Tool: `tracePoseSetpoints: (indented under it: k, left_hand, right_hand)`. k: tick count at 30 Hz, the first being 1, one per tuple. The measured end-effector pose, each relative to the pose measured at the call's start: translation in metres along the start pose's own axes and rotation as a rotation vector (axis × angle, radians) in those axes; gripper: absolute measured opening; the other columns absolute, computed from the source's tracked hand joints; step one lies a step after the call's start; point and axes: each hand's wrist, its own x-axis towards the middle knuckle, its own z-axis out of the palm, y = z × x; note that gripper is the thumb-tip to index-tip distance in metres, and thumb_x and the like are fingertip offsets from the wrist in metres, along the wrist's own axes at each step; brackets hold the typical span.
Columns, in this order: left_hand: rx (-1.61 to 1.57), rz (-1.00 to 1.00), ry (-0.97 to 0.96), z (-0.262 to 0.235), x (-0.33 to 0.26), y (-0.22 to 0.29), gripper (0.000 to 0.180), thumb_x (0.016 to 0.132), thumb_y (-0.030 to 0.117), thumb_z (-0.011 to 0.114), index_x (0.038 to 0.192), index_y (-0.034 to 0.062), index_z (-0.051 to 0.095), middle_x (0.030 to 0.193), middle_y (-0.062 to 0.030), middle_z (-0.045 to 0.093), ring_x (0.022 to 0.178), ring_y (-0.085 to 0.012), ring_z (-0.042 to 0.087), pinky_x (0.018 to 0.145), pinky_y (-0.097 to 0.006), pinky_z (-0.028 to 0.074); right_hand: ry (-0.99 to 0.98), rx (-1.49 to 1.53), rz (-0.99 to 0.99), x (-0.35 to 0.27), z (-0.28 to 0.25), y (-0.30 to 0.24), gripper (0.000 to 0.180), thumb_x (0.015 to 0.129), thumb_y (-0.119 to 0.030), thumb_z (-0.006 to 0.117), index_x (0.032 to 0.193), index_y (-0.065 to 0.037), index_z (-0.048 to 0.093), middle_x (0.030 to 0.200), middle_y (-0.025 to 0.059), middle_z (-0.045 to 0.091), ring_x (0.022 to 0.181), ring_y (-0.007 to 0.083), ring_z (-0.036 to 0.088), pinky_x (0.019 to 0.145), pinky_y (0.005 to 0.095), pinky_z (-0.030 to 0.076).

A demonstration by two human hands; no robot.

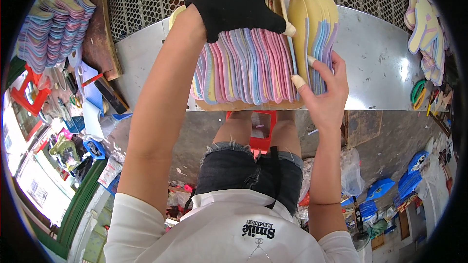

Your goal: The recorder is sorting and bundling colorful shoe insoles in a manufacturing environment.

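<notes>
A long row of pastel foam flip-flop soles (243, 68) stands on edge, packed tightly, on a brown board (234, 105) at the metal table's near edge. My left hand (234, 2), in a black glove with tan covers on thumb and fingertip, reaches over the row. Its thumb and finger close on a thin sole by the gap near the right end. Right of the gap, a smaller group of yellow-faced soles (300, 24) leans apart. My bare right hand (325, 90), also with tan tip covers, grips that group's near end, thumb at its left side, other fingers at its right.
A metal table (370, 58) carries the row, with wire mesh (146, 0) beyond it. Stacked soles (58, 29) stand far left; finished flip-flops (426, 27) pile up at far right, near green-handled scissors (418, 93). A red stool (263, 131) is below, between my legs.
</notes>
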Motion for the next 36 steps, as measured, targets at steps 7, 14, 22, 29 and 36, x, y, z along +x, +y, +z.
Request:
tracePoseSetpoints:
  k: [7,14,22,29,36]
  left_hand:
    - [-0.023,-0.038,-0.023,-0.006,-0.001,-0.007,0.064,0.07,0.029,0.08,0.122,0.0013,0.057,0.1,-0.0178,0.065,0.091,-0.0277,0.065,0.079,-0.037,0.051]
    - [-0.029,0.025,0.018,-0.003,-0.003,-0.01,0.064,0.069,0.023,0.078,0.125,0.0037,0.055,0.096,-0.0169,0.064,0.087,-0.0283,0.065,0.076,-0.037,0.051]
    - [0.035,0.082,0.024,0.001,0.0,-0.016,0.064,0.07,0.029,0.081,0.122,0.0015,0.056,0.094,-0.0182,0.064,0.085,-0.0303,0.064,0.075,-0.038,0.05]
    - [0.061,0.02,0.006,-0.002,0.006,-0.006,0.056,0.07,0.037,0.082,0.105,-0.0012,0.058,0.087,-0.0205,0.063,0.081,-0.0332,0.063,0.071,-0.041,0.049]
    - [0.034,-0.027,-0.02,-0.004,0.002,-0.009,0.057,0.071,0.038,0.082,0.104,-0.0024,0.059,0.09,-0.0205,0.064,0.083,-0.033,0.064,0.074,-0.039,0.049]
  right_hand:
    - [0.025,0.215,0.118,0.003,0.001,-0.003,0.035,0.074,-0.008,0.07,0.108,-0.003,0.067,0.124,0.0228,0.052,0.112,0.0377,0.055,0.095,0.0405,0.045]
    - [0.02,-0.102,-0.044,-0.004,0.006,-0.009,0.042,0.073,-0.012,0.074,0.113,-0.006,0.065,0.131,0.0274,0.045,0.118,0.0424,0.05,0.098,0.0439,0.041]
    - [-0.059,-0.041,0.065,-0.001,0.001,-0.016,0.043,0.072,-0.016,0.078,0.111,-0.006,0.066,0.137,0.0287,0.04,0.125,0.0431,0.044,0.102,0.0453,0.038]
    - [0.068,-0.137,-0.081,-0.004,0.006,-0.001,0.038,0.075,-0.007,0.072,0.113,-0.008,0.066,0.139,0.0286,0.038,0.128,0.0434,0.041,0.105,0.0456,0.036]
    - [0.072,-0.175,-0.017,-0.006,0.017,-0.017,0.048,0.065,-0.022,0.084,0.108,-0.009,0.066,0.142,0.029,0.033,0.125,0.045,0.039,0.104,0.0503,0.033]
